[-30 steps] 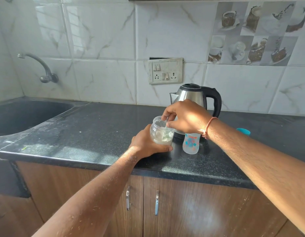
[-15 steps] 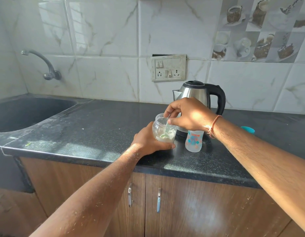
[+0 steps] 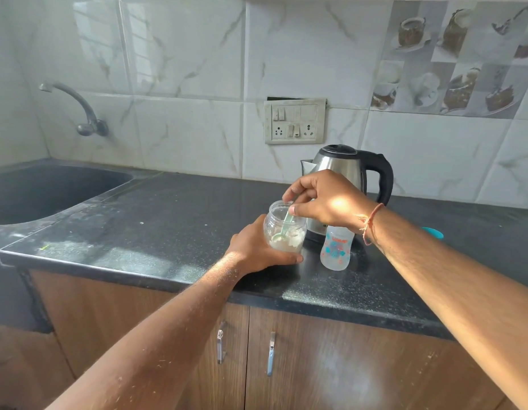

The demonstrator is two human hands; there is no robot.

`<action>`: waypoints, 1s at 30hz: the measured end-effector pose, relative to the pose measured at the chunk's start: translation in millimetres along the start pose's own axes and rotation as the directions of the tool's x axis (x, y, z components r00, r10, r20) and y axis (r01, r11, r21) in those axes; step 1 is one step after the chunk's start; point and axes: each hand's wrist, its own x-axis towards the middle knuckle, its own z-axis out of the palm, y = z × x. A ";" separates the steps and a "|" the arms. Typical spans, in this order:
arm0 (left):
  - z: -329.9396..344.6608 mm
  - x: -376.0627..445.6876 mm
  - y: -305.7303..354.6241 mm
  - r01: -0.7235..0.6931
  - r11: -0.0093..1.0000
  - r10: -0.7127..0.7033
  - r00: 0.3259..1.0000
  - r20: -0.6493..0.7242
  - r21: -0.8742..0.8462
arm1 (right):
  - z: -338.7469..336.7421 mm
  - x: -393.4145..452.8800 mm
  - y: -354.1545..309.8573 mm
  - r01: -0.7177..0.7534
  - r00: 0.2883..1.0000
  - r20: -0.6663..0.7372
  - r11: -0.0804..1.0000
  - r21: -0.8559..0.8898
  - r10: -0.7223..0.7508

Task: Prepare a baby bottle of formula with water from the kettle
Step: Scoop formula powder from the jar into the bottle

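Nearest me, my left hand [image 3: 257, 247] wraps the lower half of the jar [image 3: 283, 229], fingers curled round its base, pinning it to the counter [image 3: 168, 232] near the front edge. I judge the jar to be light, thin clear plastic with a smooth wall, so it would skid or tip if I let go while digging; the low grip suits it. It holds white powder [image 3: 289, 239] to under half.

Just above, my right hand [image 3: 322, 202] pinches the top of the pale green scoop [image 3: 282, 230] between thumb and fingertips, its bowl down in the powder. The scoop looks thin and a bit springy; I'd hold it high on the handle and lift it level, since a heaped load spills easily.

Right beside the jar stands the bottle [image 3: 336, 250], upright and open-topped, partly hidden by my wrist. It seems light and narrow-mouthed, easy to knock over; it wants steadying at the waist when I tip powder in.

Behind it sits the kettle [image 3: 345, 173], steel, heavy if full, possibly hot: take it by the black handle only. A teal item [image 3: 434, 231] lies further right; I cannot tell what it is.
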 end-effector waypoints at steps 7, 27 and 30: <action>-0.9 -1.1 1.5 0.017 1.000 -0.017 1.000 -0.012 0.003 | -0.7 3.8 -2.5 -0.145 0.985 -0.068 0.973 0.178 0.160; -1.3 -0.3 0.5 0.000 1.000 0.000 1.000 -0.002 0.002 | -31.5 -5.7 30.2 -0.326 0.851 -0.171 0.755 0.569 0.496; -0.6 0.8 -1.2 0.009 1.000 -0.009 1.000 -0.010 0.002 | -43.2 -17.7 36.9 -0.278 0.843 -0.205 0.729 0.626 0.497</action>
